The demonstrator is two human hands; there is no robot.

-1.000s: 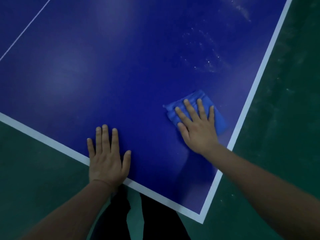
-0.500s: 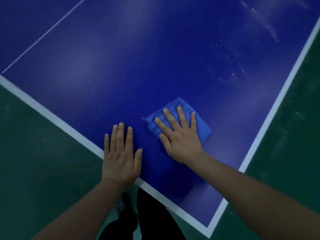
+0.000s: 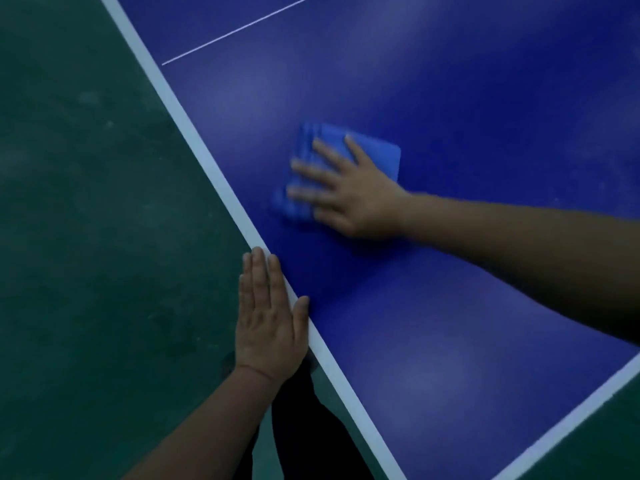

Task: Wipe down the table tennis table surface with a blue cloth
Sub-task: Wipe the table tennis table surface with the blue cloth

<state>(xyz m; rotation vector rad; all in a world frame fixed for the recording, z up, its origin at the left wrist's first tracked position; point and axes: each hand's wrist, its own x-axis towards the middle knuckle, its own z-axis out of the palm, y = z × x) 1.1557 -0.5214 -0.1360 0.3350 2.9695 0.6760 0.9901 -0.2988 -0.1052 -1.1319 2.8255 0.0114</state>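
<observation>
Your right hand [image 3: 353, 192] lies flat, fingers straight and spread, pressing the folded blue microfibre cloth [image 3: 374, 150] onto the dark blue table tennis table surface [image 3: 450, 98]; nothing is pinched or gripped. The cloth sits near the white painted edge line [image 3: 194, 140] that runs from 11 o'clock down to 5 o'clock, and its side towards 9 o'clock is blurred, consistent with a stroke under way. Your left hand [image 3: 268, 313] is open, fingers straight and pressed together, resting on that edge line at 7 o'clock from the cloth, part of it overhanging the dark green floor [image 3: 86, 237]. In my judgement the brace is sound: leave it where it bears your weight. Carry the cloth fully onto the white line so the border is not skipped, but stop short of letting it run off the edge, where a flat palm could not hold it. Keep pressure even through the palm as well as the fingertips, so the folds do not splay or ride up. Overlap each pass with the last. The thin white centre line [image 3: 239, 29] at 12 o'clock makes a fair marker for working the surface in bands. I cannot tell from this view how much of the table remains unwiped.
</observation>
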